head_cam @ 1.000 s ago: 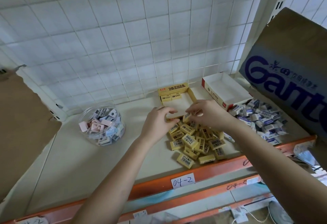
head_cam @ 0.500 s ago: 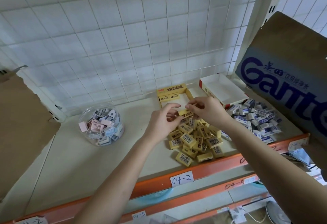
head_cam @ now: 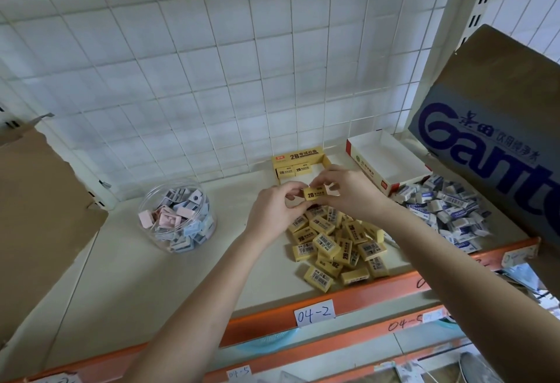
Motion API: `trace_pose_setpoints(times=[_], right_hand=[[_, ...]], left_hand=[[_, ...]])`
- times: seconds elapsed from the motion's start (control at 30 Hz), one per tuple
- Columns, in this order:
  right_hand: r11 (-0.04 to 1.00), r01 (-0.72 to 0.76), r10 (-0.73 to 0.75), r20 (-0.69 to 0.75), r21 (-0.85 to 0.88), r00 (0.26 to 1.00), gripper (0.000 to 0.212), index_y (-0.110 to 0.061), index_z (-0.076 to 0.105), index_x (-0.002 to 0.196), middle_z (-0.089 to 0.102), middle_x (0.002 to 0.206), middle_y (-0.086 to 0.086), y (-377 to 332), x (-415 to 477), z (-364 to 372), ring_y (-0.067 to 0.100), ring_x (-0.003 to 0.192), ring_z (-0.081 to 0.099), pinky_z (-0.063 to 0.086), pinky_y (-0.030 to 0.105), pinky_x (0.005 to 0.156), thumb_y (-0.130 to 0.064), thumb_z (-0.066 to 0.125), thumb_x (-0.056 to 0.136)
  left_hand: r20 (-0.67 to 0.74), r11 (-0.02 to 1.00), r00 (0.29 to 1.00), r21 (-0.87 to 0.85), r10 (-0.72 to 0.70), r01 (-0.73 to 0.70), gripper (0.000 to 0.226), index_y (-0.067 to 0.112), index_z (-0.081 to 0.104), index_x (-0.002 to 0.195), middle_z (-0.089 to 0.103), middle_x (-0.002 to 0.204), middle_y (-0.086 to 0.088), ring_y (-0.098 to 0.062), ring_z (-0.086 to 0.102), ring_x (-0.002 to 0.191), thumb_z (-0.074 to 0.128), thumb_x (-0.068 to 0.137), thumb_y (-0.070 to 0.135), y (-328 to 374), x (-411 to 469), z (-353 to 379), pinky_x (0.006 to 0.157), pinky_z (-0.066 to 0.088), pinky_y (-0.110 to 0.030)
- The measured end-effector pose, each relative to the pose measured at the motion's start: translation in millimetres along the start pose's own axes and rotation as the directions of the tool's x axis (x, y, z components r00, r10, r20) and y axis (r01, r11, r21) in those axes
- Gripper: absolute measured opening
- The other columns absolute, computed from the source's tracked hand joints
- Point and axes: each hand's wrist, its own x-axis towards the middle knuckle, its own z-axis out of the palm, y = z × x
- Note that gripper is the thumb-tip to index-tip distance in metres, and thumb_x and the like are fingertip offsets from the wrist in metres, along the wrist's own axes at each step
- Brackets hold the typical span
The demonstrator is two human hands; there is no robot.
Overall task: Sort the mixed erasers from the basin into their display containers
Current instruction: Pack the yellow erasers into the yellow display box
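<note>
over the yellow pile (head_cam: 333, 243), fingers (head_cam: 291, 191) of our left hand (head_cam: 272, 213) and right hand (head_cam: 348, 192) pinch one eraser (head_cam: 315, 194); yellow box (head_cam: 298, 155) nearly empty, most unsorted.

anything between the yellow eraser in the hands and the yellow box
Nothing visible. The left hand and right hand pinch the yellow eraser just in front of the yellow box; two erasers stand only at its back wall.
</note>
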Motion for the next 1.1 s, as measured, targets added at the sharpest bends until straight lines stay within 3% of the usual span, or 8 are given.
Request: trace_pose_setpoints(times=[0.13, 0.23, 0.37, 0.5, 0.57, 0.8, 0.93, 1.1], right_hand=[[0.992, -0.003, 0.002, -0.008, -0.128, 1.0, 0.029, -0.011, 0.063, 0.116, 0.055, 0.113, -0.001, 13, 21, -5, 0.007, 0.096, 0.049, 0.03, 0.007, 0.081, -0.011, 0.064, 0.087], [0.987, -0.052, 0.049, -0.021, -0.151, 0.999, 0.028, -0.01, 0.062, 0.116, 0.056, 0.116, 0.002, 30, 41, -6, 0.016, 0.106, 0.054, 0.041, 0.02, 0.092, -0.008, 0.061, 0.087], [0.961, -0.092, 0.095, -0.001, -0.26, 0.995, 0.028, -0.009, 0.06, 0.115, 0.055, 0.117, 0.005, 47, 67, 0, 0.021, 0.109, 0.053, 0.04, 0.025, 0.091, -0.009, 0.059, 0.088], [0.903, -0.114, 0.135, 0.022, -0.414, 0.991, 0.029, -0.011, 0.059, 0.118, 0.054, 0.119, 0.006, 54, 85, 9, 0.025, 0.112, 0.048, 0.045, 0.035, 0.09, -0.013, 0.054, 0.089], [0.871, -0.126, 0.163, 0.039, -0.475, 0.986, 0.029, -0.012, 0.059, 0.117, 0.052, 0.119, 0.007, 54, 91, 14, 0.026, 0.113, 0.044, 0.046, 0.038, 0.088, -0.009, 0.051, 0.089], [0.823, -0.092, 0.141, 0.045, -0.56, 0.989, 0.034, -0.014, 0.063, 0.115, 0.049, 0.12, 0.006, 53, 102, 15, 0.026, 0.113, 0.045, 0.044, 0.034, 0.081, -0.001, 0.045, 0.089], [0.749, -0.06, 0.137, 0.065, -0.66, 0.988, 0.029, -0.014, 0.062, 0.112, 0.051, 0.118, 0.005, 52, 106, 15, 0.026, 0.113, 0.045, 0.043, 0.039, 0.086, -0.006, 0.047, 0.089], [0.744, -0.096, 0.166, 0.043, -0.661, 0.985, 0.025, -0.012, 0.064, 0.102, 0.056, 0.109, 0.005, 51, 108, 21, 0.028, 0.103, 0.053, 0.041, 0.033, 0.068, -0.002, 0.046, 0.088]], left_hand=[[0.024, 0.996, 1.0, 0.092, 0.014, -0.016, 0.044, 0.021, 0.059, 0.125, 0.063, 0.12, 0.008, -0.01, 0.053, 0.11, 0.068, 0.084, 0.033, -10, 11, 0, 0.091, 0.038, -0.021], [0.039, 0.986, 0.999, 0.165, 0.013, -0.019, 0.041, 0.018, 0.056, 0.129, 0.057, 0.13, 0.002, -0.015, 0.047, 0.121, 0.062, 0.089, 0.028, -20, 23, -1, 0.097, 0.033, -0.022], [0.098, 0.963, 0.995, 0.268, -0.002, -0.024, 0.045, 0.015, 0.05, 0.135, 0.05, 0.139, -0.001, -0.018, 0.045, 0.128, 0.056, 0.091, 0.022, -24, 50, -2, 0.105, 0.035, -0.031], [0.285, 0.829, 0.958, 0.538, -0.005, -0.156, 0.054, 0.015, 0.036, 0.145, 0.038, 0.149, -0.003, -0.02, 0.037, 0.135, 0.048, 0.095, 0.031, -21, 68, 9, 0.111, 0.03, -0.037], [0.306, 0.78, 0.951, 0.603, -0.036, -0.165, 0.056, 0.016, 0.031, 0.147, 0.031, 0.153, 0.0, -0.02, 0.032, 0.138, 0.044, 0.096, 0.036, -23, 70, 14, 0.113, 0.024, -0.038], [0.287, 0.802, 0.957, 0.582, -0.051, -0.132, 0.055, 0.02, 0.031, 0.147, 0.028, 0.154, 0.003, -0.019, 0.028, 0.14, 0.042, 0.097, 0.039, -26, 68, 13, 0.115, 0.016, -0.037], [0.262, 0.746, 0.963, 0.654, -0.067, -0.126, 0.05, 0.02, 0.039, 0.143, 0.038, 0.149, 0.003, -0.018, 0.034, 0.136, 0.043, 0.096, 0.038, -24, 69, 15, 0.113, 0.02, -0.043], [0.271, 0.74, 0.959, 0.662, -0.087, -0.119, 0.05, 0.02, 0.035, 0.145, 0.034, 0.151, 0.003, -0.017, 0.03, 0.139, 0.04, 0.097, 0.036, -23, 68, 14, 0.114, 0.016, -0.047]])
